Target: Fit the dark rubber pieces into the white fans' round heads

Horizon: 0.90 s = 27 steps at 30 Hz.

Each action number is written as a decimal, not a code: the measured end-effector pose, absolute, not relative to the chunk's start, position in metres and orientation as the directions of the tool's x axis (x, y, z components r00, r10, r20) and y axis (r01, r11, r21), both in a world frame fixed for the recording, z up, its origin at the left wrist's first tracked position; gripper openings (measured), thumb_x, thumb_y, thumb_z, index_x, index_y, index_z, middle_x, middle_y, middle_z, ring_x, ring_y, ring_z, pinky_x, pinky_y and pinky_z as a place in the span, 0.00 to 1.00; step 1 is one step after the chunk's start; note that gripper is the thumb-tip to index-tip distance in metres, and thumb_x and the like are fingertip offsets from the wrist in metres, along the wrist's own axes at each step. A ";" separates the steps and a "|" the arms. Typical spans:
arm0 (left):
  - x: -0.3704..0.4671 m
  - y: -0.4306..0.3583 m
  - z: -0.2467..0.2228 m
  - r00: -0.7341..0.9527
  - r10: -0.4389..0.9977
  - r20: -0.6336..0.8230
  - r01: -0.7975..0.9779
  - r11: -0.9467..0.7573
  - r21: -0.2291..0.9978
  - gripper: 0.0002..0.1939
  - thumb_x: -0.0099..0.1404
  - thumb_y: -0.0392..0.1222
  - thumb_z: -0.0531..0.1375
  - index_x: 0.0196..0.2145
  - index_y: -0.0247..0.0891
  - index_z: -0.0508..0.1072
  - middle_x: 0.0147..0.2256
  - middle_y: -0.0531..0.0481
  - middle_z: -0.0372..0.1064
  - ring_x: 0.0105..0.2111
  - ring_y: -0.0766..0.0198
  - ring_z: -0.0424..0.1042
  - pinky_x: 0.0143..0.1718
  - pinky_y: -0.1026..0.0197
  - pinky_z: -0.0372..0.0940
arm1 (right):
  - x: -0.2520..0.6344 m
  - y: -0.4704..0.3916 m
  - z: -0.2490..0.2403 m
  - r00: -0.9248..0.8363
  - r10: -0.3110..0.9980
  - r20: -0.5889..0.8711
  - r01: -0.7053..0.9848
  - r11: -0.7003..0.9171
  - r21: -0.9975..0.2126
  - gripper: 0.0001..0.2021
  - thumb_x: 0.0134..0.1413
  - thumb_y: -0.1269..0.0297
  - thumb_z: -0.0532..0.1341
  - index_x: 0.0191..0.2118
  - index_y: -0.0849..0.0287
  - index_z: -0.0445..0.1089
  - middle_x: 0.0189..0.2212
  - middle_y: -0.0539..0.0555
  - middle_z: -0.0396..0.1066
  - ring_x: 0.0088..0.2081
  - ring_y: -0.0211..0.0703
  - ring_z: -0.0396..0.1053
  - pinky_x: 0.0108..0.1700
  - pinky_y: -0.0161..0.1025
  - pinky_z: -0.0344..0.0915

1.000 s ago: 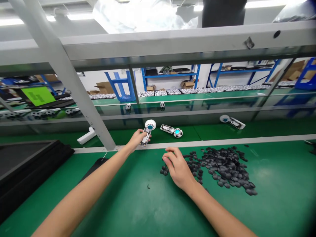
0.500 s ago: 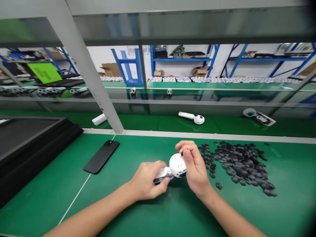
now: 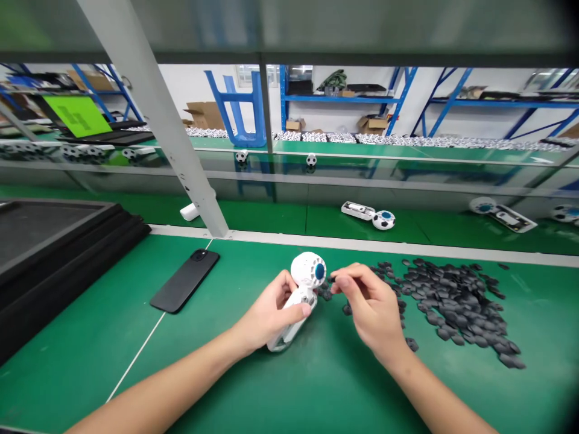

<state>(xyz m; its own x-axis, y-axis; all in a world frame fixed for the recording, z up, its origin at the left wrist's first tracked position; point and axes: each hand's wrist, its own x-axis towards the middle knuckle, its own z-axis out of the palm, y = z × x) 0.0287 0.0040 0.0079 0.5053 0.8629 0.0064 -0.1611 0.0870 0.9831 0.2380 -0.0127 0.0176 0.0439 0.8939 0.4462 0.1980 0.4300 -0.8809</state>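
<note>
White gadget point(image 3: 304, 269): in the left hand, over the near part of the green table point(image 3: 271, 398); tilted, round head up and away from the person, handle end toward the person; whether the handle end touches the table cannot be told.
Blue disc point(image 3: 319, 272): set in the gadget's head, facing right.
Left hand point(image 3: 271, 310): closed around the handle, thumb across its upper face.
Right hand point(image 3: 371, 304): thumb and fingers pinched together on one small black piece point(image 3: 333, 279), just beside the head, a slight gap between.
Black pile point(image 3: 456, 301): many small flat pieces, heaped loosely right of the right hand; strays lie near the hand and behind the gadget.
Phone point(image 3: 185, 281): black, lying back up on the table, left of the left hand.
Green strip point(image 3: 271, 217): beyond the table's pale edge; bears an open-handled gadget point(image 3: 368, 214) with black patches, a second gadget point(image 3: 502, 214) farther right, and a white part point(image 3: 189, 211) beside the post point(image 3: 172, 144).
Black stack point(image 3: 131, 226): at the left side of the table.
Blue stool point(image 3: 239, 114): on the far table, upside down, legs up.
Blue shelf point(image 3: 339, 99): behind, against the wall.
</note>
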 end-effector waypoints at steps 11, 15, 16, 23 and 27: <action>0.015 0.010 0.010 0.462 0.886 -0.037 0.022 0.030 0.999 0.33 0.72 0.57 0.60 0.67 0.47 0.54 0.56 0.45 0.65 0.51 0.55 0.67 0.52 0.54 0.61 | 0.226 -0.017 0.006 -0.130 0.980 0.148 0.173 0.169 -0.970 0.07 0.62 0.57 0.69 0.38 0.54 0.78 0.34 0.51 0.82 0.37 0.46 0.82 0.41 0.36 0.78; 0.015 0.006 0.014 0.408 0.905 -0.116 0.211 0.030 0.977 0.27 0.75 0.63 0.51 0.63 0.46 0.61 0.49 0.48 0.69 0.47 0.55 0.68 0.50 0.54 0.62 | 0.224 -0.018 0.006 -0.184 0.968 0.170 0.290 0.219 -0.932 0.06 0.62 0.58 0.69 0.37 0.54 0.77 0.32 0.48 0.81 0.32 0.42 0.80 0.36 0.33 0.77; 0.016 0.006 0.014 0.406 0.906 -0.121 0.238 0.023 0.971 0.27 0.75 0.63 0.51 0.63 0.45 0.60 0.50 0.47 0.69 0.48 0.55 0.68 0.52 0.53 0.62 | 0.224 -0.017 0.005 -0.197 0.963 0.185 0.318 0.242 -0.917 0.05 0.63 0.59 0.68 0.37 0.54 0.77 0.32 0.47 0.80 0.32 0.41 0.79 0.36 0.33 0.76; 0.017 0.010 0.009 0.471 0.866 -0.166 0.242 0.054 0.969 0.50 0.66 0.60 0.65 0.72 0.44 0.40 0.54 0.41 0.67 0.55 0.48 0.68 0.58 0.46 0.61 | 0.219 -0.014 -0.003 -0.247 0.932 0.266 0.410 0.349 -0.842 0.03 0.65 0.65 0.65 0.38 0.54 0.72 0.33 0.47 0.78 0.34 0.40 0.78 0.40 0.33 0.76; 0.017 0.011 0.005 0.497 0.860 -0.116 0.189 0.023 0.982 0.45 0.64 0.58 0.68 0.68 0.41 0.50 0.51 0.42 0.68 0.51 0.50 0.70 0.53 0.49 0.64 | 0.217 -0.016 -0.002 -0.272 0.918 0.288 0.556 0.394 -0.732 0.03 0.68 0.65 0.62 0.39 0.53 0.69 0.35 0.48 0.78 0.34 0.43 0.77 0.37 0.36 0.71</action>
<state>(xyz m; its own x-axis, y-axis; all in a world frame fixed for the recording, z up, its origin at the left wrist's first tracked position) 0.0173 0.0113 0.0047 0.4975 0.8597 -0.1158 0.1886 0.0231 0.9818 0.2173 -0.0159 -0.0023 -0.2723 0.9181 0.2880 0.5560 0.3944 -0.7316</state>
